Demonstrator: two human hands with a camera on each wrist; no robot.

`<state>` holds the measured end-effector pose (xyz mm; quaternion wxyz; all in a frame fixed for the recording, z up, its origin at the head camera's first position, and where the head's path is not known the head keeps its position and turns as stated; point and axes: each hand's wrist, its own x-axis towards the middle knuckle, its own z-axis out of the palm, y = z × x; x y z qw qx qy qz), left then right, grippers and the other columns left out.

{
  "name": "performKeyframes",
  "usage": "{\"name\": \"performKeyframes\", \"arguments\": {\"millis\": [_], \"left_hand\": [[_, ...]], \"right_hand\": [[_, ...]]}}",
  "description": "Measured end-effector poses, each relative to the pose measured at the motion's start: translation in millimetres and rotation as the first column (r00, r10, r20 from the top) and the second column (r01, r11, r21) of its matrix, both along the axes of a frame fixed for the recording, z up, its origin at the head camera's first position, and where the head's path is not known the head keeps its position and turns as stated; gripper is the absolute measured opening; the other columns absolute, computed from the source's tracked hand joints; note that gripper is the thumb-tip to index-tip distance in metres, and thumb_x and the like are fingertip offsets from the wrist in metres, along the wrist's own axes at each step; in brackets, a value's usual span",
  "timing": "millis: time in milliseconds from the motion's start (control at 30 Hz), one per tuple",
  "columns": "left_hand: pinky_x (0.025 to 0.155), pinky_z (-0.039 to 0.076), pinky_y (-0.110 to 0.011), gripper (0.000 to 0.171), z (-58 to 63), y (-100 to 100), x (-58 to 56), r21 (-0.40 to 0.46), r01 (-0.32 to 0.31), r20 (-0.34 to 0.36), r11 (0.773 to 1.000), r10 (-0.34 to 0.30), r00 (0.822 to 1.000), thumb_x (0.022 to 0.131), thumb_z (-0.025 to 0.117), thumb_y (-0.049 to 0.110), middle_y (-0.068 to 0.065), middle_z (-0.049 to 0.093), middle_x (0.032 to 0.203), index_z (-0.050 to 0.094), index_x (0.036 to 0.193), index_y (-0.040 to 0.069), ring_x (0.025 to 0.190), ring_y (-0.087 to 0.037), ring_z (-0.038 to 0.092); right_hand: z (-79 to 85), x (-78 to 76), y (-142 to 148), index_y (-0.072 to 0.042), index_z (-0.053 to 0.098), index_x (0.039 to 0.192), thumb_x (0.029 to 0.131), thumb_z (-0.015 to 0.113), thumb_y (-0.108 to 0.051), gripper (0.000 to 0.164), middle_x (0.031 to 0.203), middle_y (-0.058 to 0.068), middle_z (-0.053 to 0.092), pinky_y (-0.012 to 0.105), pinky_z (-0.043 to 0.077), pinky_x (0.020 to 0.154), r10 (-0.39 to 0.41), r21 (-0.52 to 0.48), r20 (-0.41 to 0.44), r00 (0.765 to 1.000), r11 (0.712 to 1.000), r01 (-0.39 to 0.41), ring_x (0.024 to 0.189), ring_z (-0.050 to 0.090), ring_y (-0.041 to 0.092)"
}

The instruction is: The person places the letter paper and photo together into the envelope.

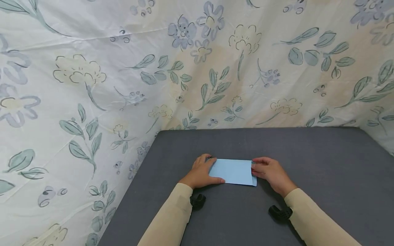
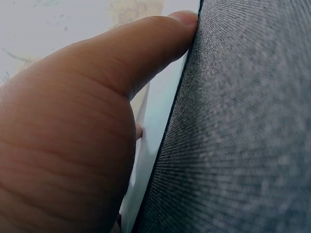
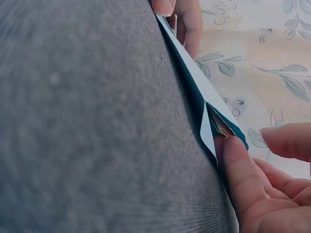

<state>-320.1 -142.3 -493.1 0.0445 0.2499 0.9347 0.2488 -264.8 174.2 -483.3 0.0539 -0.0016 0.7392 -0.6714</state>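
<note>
A light blue paper envelope (image 1: 232, 171) lies on the dark grey table, its mouth at the right end. My left hand (image 1: 201, 173) holds its left end, thumb along the near edge and fingers by the far corner. In the left wrist view the left thumb (image 2: 141, 48) reaches the envelope's edge. My right hand (image 1: 272, 172) is at the mouth, which gapes in the right wrist view. There the curled fingers of the right hand (image 3: 269, 194) pinch at the brownish edge of a paper (image 3: 221, 125) inside the envelope. Most of that paper is hidden.
The grey table (image 1: 320, 171) extends around both hands. A white floral cloth (image 1: 215, 68) hangs behind it and along its left side. Black straps (image 1: 280, 212) show below both wrists, beneath the beige sleeves (image 1: 317, 218).
</note>
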Motion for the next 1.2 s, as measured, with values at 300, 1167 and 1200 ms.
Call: {"name": "performKeyframes", "arguments": {"millis": [300,1167,1200], "left_hand": [[0.122,0.031,-0.055,0.105,0.1,2,-0.2,-0.001,0.001,-0.002,1.000,-0.001,1.000,0.085,0.082,0.076,-0.004,0.030,0.170,0.047,0.168,0.023,0.155,-0.027,0.027],[0.126,0.015,-0.059,0.115,-10.0,4,-6.4,-0.106,-0.076,-0.116,0.991,0.064,0.991,0.081,0.077,0.084,-0.008,0.029,0.174,0.042,0.170,0.021,0.158,-0.032,0.025],[0.126,0.015,-0.058,0.114,-9.5,4,-6.3,-0.097,-0.070,-0.119,0.993,0.059,0.991,0.082,0.078,0.084,-0.007,0.029,0.174,0.043,0.170,0.021,0.158,-0.031,0.025]], "right_hand": [[2.1,1.4,-4,0.015,0.048,0.153,0.114,0.063,-0.018,0.054,0.146,0.034,0.056,0.035,0.059,0.095,-0.009,-0.004,-0.014,1.000,1.000,0.009,0.121,0.068,0.034],[6.1,3.7,44,0.007,0.062,0.142,0.116,0.058,-0.034,0.048,0.132,0.025,0.068,0.026,0.058,0.082,-0.185,0.216,-0.272,0.945,0.945,0.247,0.103,0.071,0.013],[6.6,3.6,45,0.006,0.063,0.141,0.116,0.058,-0.034,0.048,0.132,0.025,0.068,0.026,0.058,0.081,-0.187,0.234,-0.283,0.941,0.938,0.257,0.102,0.070,0.013]]}}
